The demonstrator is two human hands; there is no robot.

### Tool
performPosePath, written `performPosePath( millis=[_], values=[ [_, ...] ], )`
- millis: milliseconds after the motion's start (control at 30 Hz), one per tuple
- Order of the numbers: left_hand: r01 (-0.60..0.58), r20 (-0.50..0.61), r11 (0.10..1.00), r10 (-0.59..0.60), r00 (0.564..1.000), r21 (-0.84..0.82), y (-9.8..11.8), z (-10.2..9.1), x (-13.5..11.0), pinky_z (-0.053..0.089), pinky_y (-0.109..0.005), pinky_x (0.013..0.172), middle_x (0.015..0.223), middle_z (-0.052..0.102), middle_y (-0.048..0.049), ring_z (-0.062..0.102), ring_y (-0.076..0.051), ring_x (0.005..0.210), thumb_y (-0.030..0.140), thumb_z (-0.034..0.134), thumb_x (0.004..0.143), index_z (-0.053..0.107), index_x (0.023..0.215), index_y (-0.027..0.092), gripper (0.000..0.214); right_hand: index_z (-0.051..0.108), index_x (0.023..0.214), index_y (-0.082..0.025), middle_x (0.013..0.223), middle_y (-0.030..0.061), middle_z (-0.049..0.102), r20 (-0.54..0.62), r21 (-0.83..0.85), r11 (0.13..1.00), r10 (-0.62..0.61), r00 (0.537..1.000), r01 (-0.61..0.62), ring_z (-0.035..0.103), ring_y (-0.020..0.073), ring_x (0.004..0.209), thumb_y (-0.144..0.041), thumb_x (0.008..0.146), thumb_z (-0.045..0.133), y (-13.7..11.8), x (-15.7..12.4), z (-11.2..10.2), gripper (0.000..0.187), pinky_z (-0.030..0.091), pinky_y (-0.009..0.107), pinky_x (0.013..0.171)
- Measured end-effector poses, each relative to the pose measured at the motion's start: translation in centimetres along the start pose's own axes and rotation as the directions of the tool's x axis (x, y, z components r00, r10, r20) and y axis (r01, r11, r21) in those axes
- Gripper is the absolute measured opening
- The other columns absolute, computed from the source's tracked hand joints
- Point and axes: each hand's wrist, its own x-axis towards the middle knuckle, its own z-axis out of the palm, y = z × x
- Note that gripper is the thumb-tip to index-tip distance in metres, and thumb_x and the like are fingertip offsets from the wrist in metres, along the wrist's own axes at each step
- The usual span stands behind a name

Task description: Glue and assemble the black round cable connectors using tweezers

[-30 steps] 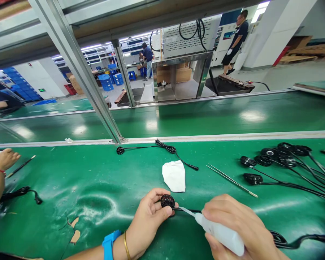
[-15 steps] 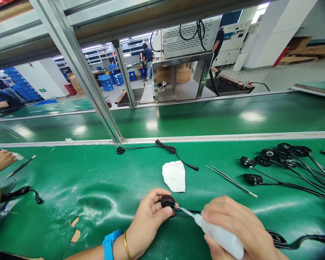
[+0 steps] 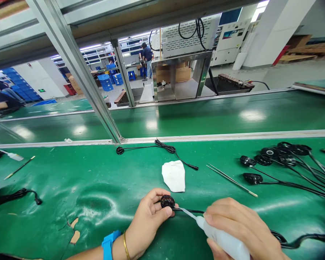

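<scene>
My left hand (image 3: 148, 222) pinches a small round black cable head (image 3: 167, 201) between thumb and fingers, its open side facing up with something reddish inside. A black cable (image 3: 191, 210) runs from it to the right, passing behind my other hand. My right hand (image 3: 238, 225) is wrapped round a translucent white squeeze bottle (image 3: 222, 234), tilted so that its thin nozzle points at the near right edge of the cable head. Whether the tip touches it I cannot tell. A white cloth (image 3: 173, 176) lies just beyond my left hand.
Tweezers (image 3: 231, 180) lie right of the cloth. Several black cable heads (image 3: 271, 154) with cords are heaped at the right. One coiled cable (image 3: 165, 146) lies at the back. At far left are a brush (image 3: 20, 168) and another bottle (image 3: 14, 156). A metal post (image 3: 78, 68) rises behind the bench.
The co-worker's hand at the far left has gone out of view, leaving the bottle there lying. My right hand and bottle have shifted slightly right; my left hand has barely moved.
</scene>
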Motion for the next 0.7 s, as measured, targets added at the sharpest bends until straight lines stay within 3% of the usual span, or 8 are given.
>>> performPosePath(
  millis=[300, 400, 467, 533, 633, 700],
  values=[
    [0.001, 0.005, 1.000, -0.001, 1.000, 0.013, -0.3, -0.1, -0.1, 0.050, -0.036, 0.087, 0.101, 0.070, -0.0069, 0.068, -0.023, 0.097, 0.030, 0.081, 0.079, 0.063, 0.107, 0.020, 0.034, 0.058, 0.110, -0.020, 0.080, 0.0046, 0.070, -0.026, 0.066, 0.997, 0.041, 0.999, -0.039, 0.066, 0.0190, 0.065, -0.010, 0.073, 0.061, -0.2, 0.2, 0.3, 0.038, 0.057, 0.032, 0.059],
    [0.002, 0.008, 1.000, -0.002, 1.000, 0.018, -0.4, -0.2, -0.1, 0.051, -0.037, 0.087, 0.101, 0.069, -0.0069, 0.069, -0.023, 0.096, 0.031, 0.080, 0.080, 0.063, 0.108, 0.020, 0.034, 0.059, 0.106, -0.023, 0.076, 0.0028, 0.069, -0.139, 0.088, 0.988, 0.138, 0.981, -0.127, 0.066, 0.0190, 0.064, -0.011, 0.076, 0.060, 0.1, 0.6, -0.1, 0.033, 0.056, 0.033, 0.058],
    [0.011, 0.015, 1.000, -0.012, 1.000, 0.022, -0.3, -0.1, -0.1, 0.051, -0.038, 0.086, 0.102, 0.069, -0.0080, 0.069, -0.024, 0.096, 0.033, 0.080, 0.080, 0.063, 0.107, 0.019, 0.034, 0.062, 0.100, -0.024, 0.078, 0.0034, 0.069, -0.244, 0.057, 0.962, 0.273, 0.931, -0.267, 0.067, 0.0195, 0.067, -0.015, 0.081, 0.063, 0.7, 0.5, -0.1, 0.021, 0.056, 0.033, 0.061],
    [0.029, 0.019, 0.999, -0.030, 0.999, 0.023, 0.0, 0.0, -0.2, 0.052, -0.037, 0.085, 0.103, 0.069, -0.0092, 0.070, -0.025, 0.096, 0.036, 0.080, 0.079, 0.063, 0.106, 0.019, 0.036, 0.066, 0.098, -0.023, 0.084, 0.0045, 0.072, -0.302, 0.032, 0.881, 0.458, 0.836, -0.471, 0.069, 0.0198, 0.070, -0.026, 0.087, 0.066, 1.7, 0.1, 0.1, 0.012, 0.057, 0.032, 0.063],
    [0.044, 0.021, 0.999, -0.044, 0.999, 0.027, 0.4, 0.2, -0.3, 0.052, -0.037, 0.084, 0.102, 0.069, -0.0099, 0.070, -0.026, 0.096, 0.040, 0.082, 0.077, 0.062, 0.105, 0.018, 0.040, 0.068, 0.104, -0.021, 0.089, 0.0057, 0.075, -0.230, 0.128, 0.693, 0.717, 0.658, -0.710, 0.071, 0.0196, 0.071, -0.045, 0.088, 0.067, 3.8, -0.7, 0.8, 0.028, 0.058, 0.028, 0.060],
    [0.039, 0.027, 0.999, -0.040, 0.999, 0.033, 0.4, 0.2, -0.3, 0.052, -0.036, 0.082, 0.101, 0.069, -0.0096, 0.070, -0.025, 0.095, 0.041, 0.082, 0.077, 0.062, 0.105, 0.018, 0.041, 0.067, 0.104, -0.018, 0.088, 0.0068, 0.075, -0.129, 0.201, 0.611, 0.791, 0.598, -0.765, 0.072, 0.0194, 0.070, -0.051, 0.087, 0.067, 5.2, -1.1, 1.5, 0.037, 0.058, 0.027, 0.058]
  ],
)
